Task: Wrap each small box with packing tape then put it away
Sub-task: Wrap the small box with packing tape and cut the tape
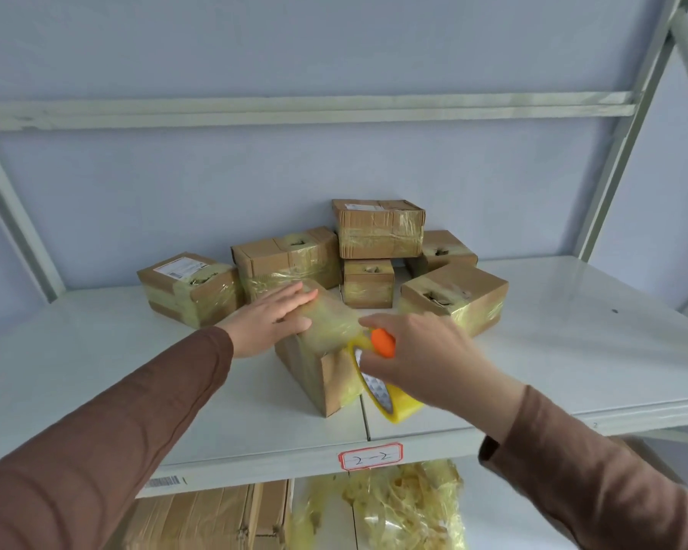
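Box [326, 351] sits on shelf [572, 351], front of the wrapped pile. Left hand [273, 319] flat, fingers straight, pressing top; right hand [418, 351] grips tape roll [390, 402] w/ orange cutter [384, 342]. Risk: pull too hard, box skids or tape wrinkles.

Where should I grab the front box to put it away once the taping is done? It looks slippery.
Take the front box across its two long side walls, coming from above. It lies lengthwise toward the stack with open shelf on its left; the tape roll and right hand crowd its right. The left hand lies flat on top.
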